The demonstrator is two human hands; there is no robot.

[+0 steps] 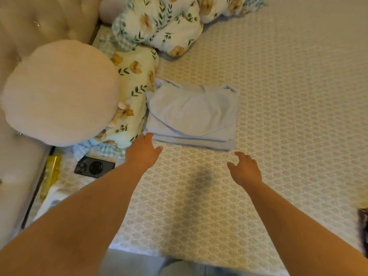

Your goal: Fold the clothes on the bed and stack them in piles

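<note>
A pale blue folded garment lies flat on the patterned bed sheet, beside the floral pillow. My left hand hovers at the garment's near left corner, fingers relaxed, its fingertips just at the edge of the cloth. My right hand is a little short of the garment's near right corner, fingers loosely curved, holding nothing. Both hands are empty.
A round cream cushion and floral pillows lie at the left, a rumpled floral duvet at the top. A black phone and a yellow packet lie near the padded headboard. A dark item shows at the right edge.
</note>
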